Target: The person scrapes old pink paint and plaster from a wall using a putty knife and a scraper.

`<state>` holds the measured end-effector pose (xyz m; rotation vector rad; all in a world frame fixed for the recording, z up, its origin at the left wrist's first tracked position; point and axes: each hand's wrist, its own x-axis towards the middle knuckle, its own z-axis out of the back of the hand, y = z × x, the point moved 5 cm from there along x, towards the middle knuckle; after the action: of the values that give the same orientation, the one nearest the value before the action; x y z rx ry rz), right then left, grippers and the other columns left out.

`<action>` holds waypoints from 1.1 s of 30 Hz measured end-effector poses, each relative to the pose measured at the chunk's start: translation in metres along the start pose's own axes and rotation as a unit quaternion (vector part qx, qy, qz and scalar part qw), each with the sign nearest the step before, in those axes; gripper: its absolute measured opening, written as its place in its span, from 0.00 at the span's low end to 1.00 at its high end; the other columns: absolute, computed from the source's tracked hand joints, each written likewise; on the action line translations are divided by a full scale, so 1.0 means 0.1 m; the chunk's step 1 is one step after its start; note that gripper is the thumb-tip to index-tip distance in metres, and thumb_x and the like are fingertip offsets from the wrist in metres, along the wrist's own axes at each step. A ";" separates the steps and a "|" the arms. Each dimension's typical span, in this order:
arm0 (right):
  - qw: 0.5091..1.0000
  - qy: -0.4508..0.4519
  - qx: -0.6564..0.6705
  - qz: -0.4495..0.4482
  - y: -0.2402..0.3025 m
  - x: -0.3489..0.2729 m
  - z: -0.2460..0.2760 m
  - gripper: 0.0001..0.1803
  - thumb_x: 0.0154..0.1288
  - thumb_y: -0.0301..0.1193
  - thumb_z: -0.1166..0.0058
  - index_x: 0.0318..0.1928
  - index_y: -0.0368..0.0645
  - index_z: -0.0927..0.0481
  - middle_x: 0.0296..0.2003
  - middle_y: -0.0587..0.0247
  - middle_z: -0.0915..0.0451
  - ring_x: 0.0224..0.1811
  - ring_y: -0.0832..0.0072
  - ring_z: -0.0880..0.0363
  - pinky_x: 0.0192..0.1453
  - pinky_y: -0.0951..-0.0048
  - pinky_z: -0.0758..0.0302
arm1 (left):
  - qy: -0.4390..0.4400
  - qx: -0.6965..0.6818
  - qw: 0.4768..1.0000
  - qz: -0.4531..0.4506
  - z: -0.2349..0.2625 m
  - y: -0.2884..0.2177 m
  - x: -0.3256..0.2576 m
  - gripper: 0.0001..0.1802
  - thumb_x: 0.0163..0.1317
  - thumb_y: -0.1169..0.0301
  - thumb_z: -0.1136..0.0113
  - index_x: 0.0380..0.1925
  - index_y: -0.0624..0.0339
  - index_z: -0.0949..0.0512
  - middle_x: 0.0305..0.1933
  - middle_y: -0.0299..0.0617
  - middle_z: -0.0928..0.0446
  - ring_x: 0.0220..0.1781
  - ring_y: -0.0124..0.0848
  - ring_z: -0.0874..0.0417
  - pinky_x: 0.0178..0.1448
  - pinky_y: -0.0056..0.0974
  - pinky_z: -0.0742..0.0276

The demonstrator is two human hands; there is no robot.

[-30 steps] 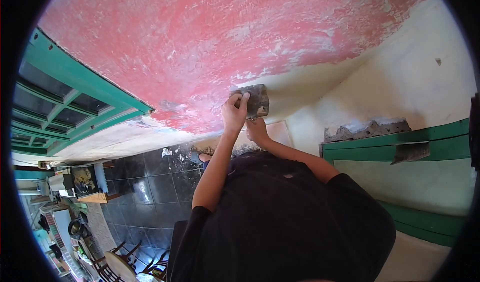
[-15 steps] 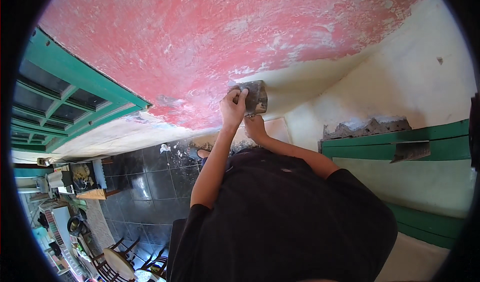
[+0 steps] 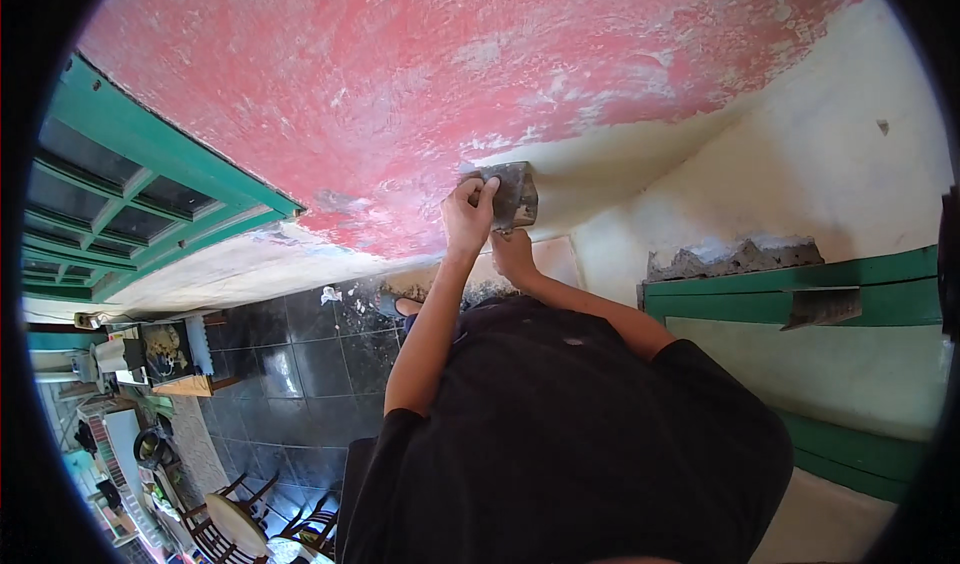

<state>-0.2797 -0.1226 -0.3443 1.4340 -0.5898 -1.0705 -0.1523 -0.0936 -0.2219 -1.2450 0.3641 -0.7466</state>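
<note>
Scraper blade [image 3: 513, 196], grey and caked with plaster, is pressing flat against the wall [image 3: 400, 84] where red paint is meeting the bare cream patch. Left hand [image 3: 468, 214] is gripping its left edge with curled fingers, while right hand [image 3: 513, 254] is clasping it from below.

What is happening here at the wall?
A person in a black shirt presses a grey scraper blade against a wall with peeling red paint, right where the red meets a cream, bare patch. The left hand grips the blade from the side, and the right hand holds it from below. A green window frame stands at the left, and black floor tiles lie below.
</note>
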 end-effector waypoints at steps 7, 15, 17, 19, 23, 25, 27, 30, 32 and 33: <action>1.000 0.009 -0.008 0.028 0.00 0.09 0.03 0.20 0.69 0.30 0.45 0.18 0.40 0.30 0.13 0.66 0.31 0.09 0.75 0.33 0.13 0.68 0.40 | 0.003 0.005 1.000 -0.006 0.01 -0.09 0.00 0.19 0.65 0.60 0.33 0.23 0.65 0.22 0.13 0.44 0.33 0.16 0.33 0.35 0.25 0.42 0.39; 0.998 0.005 0.046 -0.036 0.11 0.02 0.04 0.19 0.69 0.29 0.45 0.19 0.39 0.30 0.13 0.65 0.31 0.10 0.75 0.32 0.14 0.67 0.40 | -0.001 0.003 1.000 0.008 0.00 -0.06 0.01 0.20 0.66 0.59 0.34 0.22 0.65 0.22 0.13 0.44 0.33 0.15 0.34 0.36 0.25 0.42 0.38; 0.999 -0.006 -0.030 -0.028 0.11 0.05 0.10 0.18 0.62 0.32 0.43 0.20 0.32 0.24 0.14 0.53 0.23 0.16 0.64 0.21 0.25 0.59 0.27 | -0.004 0.004 1.000 0.004 0.00 -0.09 -0.01 0.21 0.66 0.59 0.34 0.22 0.65 0.22 0.13 0.44 0.33 0.15 0.34 0.36 0.25 0.42 0.38; 0.999 -0.014 -0.048 -0.016 0.11 0.05 0.11 0.17 0.62 0.32 0.43 0.20 0.32 0.24 0.14 0.53 0.23 0.16 0.64 0.21 0.25 0.59 0.27 | -0.011 -0.006 1.000 0.003 0.01 -0.11 0.00 0.22 0.66 0.60 0.33 0.21 0.66 0.23 0.12 0.38 0.37 0.16 0.25 0.39 0.24 0.39 0.42; 0.996 -0.030 -0.076 0.026 0.15 0.08 0.14 0.17 0.62 0.32 0.43 0.20 0.32 0.23 0.14 0.53 0.23 0.17 0.63 0.20 0.26 0.59 0.27 | -0.010 -0.009 1.000 0.000 0.00 -0.10 0.00 0.21 0.66 0.60 0.33 0.21 0.66 0.23 0.12 0.40 0.37 0.16 0.26 0.39 0.24 0.39 0.42; 0.997 -0.021 -0.069 0.009 0.13 0.07 0.15 0.16 0.62 0.31 0.43 0.21 0.32 0.23 0.14 0.53 0.23 0.17 0.63 0.20 0.26 0.59 0.27 | -0.006 -0.015 1.000 0.006 0.00 -0.08 0.01 0.21 0.66 0.60 0.34 0.21 0.65 0.23 0.13 0.45 0.34 0.15 0.35 0.37 0.25 0.42 0.38; 0.998 -0.012 -0.063 -0.008 0.12 0.06 0.13 0.15 0.63 0.31 0.43 0.22 0.33 0.22 0.14 0.54 0.23 0.17 0.63 0.20 0.26 0.59 0.27 | -0.008 -0.009 1.000 -0.002 0.01 -0.08 0.01 0.21 0.66 0.60 0.34 0.21 0.65 0.23 0.13 0.45 0.33 0.16 0.35 0.36 0.25 0.42 0.38; 1.000 -0.016 0.007 0.003 0.12 0.06 0.12 0.19 0.68 0.29 0.44 0.19 0.40 0.31 0.13 0.67 0.32 0.10 0.77 0.33 0.14 0.68 0.40 | -0.005 0.002 1.000 -0.005 0.01 -0.13 0.00 0.21 0.66 0.60 0.34 0.22 0.65 0.23 0.14 0.46 0.32 0.16 0.37 0.35 0.26 0.43 0.37; 0.998 0.013 0.039 -0.048 0.07 0.04 0.09 0.19 0.69 0.30 0.44 0.20 0.41 0.31 0.13 0.68 0.32 0.10 0.78 0.33 0.14 0.69 0.41 | -0.005 0.008 1.000 0.002 0.02 -0.09 0.00 0.21 0.66 0.60 0.34 0.22 0.65 0.23 0.15 0.47 0.32 0.16 0.37 0.34 0.26 0.44 0.36; 0.998 0.015 0.038 -0.048 0.08 0.06 0.07 0.19 0.69 0.30 0.44 0.20 0.41 0.31 0.13 0.68 0.32 0.10 0.78 0.33 0.14 0.69 0.41 | -0.003 0.005 1.000 0.005 0.02 -0.08 0.00 0.20 0.66 0.60 0.34 0.22 0.65 0.23 0.16 0.48 0.30 0.17 0.40 0.32 0.26 0.44 0.35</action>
<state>-0.2818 -0.1325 -0.3377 1.5554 -0.5512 -1.1100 -0.1534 -0.0935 -0.2142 -1.2353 0.3614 -0.7361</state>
